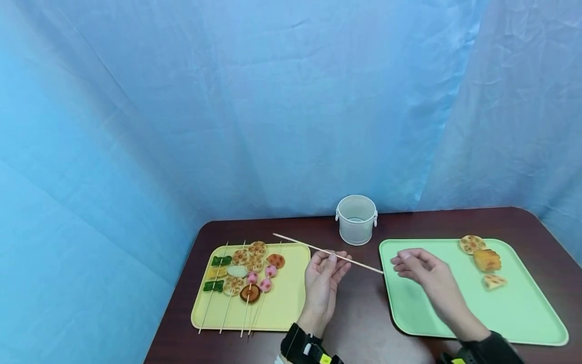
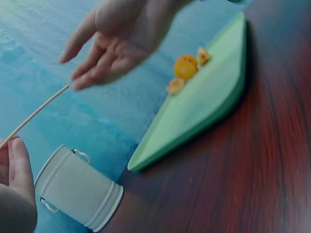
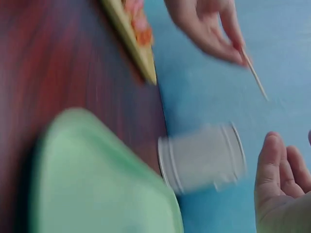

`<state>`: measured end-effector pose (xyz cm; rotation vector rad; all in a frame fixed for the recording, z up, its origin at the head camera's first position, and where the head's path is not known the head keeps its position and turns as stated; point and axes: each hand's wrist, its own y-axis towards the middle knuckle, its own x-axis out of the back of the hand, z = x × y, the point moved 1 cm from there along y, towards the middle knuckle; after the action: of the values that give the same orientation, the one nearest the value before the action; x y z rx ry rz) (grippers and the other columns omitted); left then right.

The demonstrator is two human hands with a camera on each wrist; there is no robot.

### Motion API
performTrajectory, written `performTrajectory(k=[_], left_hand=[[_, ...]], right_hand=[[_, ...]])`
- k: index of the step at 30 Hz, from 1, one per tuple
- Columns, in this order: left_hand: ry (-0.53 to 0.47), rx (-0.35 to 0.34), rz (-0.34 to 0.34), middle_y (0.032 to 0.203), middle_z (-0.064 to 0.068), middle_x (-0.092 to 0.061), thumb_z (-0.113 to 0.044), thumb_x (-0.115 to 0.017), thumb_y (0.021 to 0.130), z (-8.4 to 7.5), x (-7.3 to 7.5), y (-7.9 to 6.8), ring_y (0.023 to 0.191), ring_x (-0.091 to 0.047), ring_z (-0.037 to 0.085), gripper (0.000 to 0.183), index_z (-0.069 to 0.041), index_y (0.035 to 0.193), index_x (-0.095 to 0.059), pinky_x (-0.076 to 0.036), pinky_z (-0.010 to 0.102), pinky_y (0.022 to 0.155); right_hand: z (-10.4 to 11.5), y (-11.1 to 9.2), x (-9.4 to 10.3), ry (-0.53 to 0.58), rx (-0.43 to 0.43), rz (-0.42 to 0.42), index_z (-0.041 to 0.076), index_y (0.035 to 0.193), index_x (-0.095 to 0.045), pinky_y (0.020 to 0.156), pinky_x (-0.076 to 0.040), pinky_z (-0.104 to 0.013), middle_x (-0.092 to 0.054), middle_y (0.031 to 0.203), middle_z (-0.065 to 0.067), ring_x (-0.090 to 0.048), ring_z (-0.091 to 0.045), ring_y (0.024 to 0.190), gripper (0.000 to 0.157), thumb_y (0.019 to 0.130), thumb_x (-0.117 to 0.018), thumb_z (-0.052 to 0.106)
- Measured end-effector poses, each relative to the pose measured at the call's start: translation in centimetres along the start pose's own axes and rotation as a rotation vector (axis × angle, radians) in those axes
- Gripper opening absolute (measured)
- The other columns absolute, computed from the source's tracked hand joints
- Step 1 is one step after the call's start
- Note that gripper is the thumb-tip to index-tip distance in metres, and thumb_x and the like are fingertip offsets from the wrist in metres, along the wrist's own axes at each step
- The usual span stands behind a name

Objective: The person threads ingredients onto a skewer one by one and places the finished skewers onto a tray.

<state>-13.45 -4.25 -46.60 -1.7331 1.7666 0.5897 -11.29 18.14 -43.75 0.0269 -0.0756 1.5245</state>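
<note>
My left hand (image 1: 322,283) pinches a bare wooden skewer (image 1: 295,240) between thumb and fingers, above the gap between the two trays. The stick slants from upper left down to the right. Over the left part of the green tray (image 1: 436,323) hangs my right hand (image 1: 429,283), empty, its fingers loosely bent. In the left wrist view, the skewer's tip (image 2: 67,87) is right by the right hand's fingertips. Toward the green tray's back right lie a round brown-patterned slice (image 1: 472,244), a golden chunk (image 1: 487,260) and a small wedge-shaped piece (image 1: 494,281).
On the left, a yellow tray (image 1: 286,318) bears several loaded skewers with green pieces (image 1: 221,260), round slices (image 1: 233,285), pink balls (image 1: 265,284) and a mushroom-like brown disc (image 1: 250,293). A white bucket (image 1: 356,222) stands at the table's back edge, before a blue curtain (image 1: 291,101).
</note>
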Motion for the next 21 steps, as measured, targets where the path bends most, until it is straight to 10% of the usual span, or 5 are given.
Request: performTrajectory(k=[10,21], left_hand=[[0.237,-0.033,-0.034,0.103,0.019,-0.066,-0.016,-0.060,0.095,-0.7,2.4,-0.1,0.095,-0.066,0.028,0.031,0.004,0.117,-0.052,-0.053,0.038,0.084],[0.387,-0.014,-0.086,0.100,0.015,-0.065,-0.024,-0.066,0.091,-1.2,3.6,-0.2,0.089,-0.064,0.027,0.038,0.005,0.116,-0.061,-0.050,0.043,0.086]], right_hand=[[1.9,1.0,8.9,-0.689,0.091,-0.055,0.004,0.114,-0.061,0.064,-0.054,-0.024,-0.071,0.099,-0.011,-0.067,-0.002,0.076,0.042,0.099,-0.048,0.041],[1.1,1.5,16.2,-1.090,-0.168,-0.073,-0.015,0.109,-0.058,0.048,-0.038,-0.036,-0.064,0.081,-0.017,-0.053,-0.023,0.061,0.063,0.097,-0.048,0.046]])
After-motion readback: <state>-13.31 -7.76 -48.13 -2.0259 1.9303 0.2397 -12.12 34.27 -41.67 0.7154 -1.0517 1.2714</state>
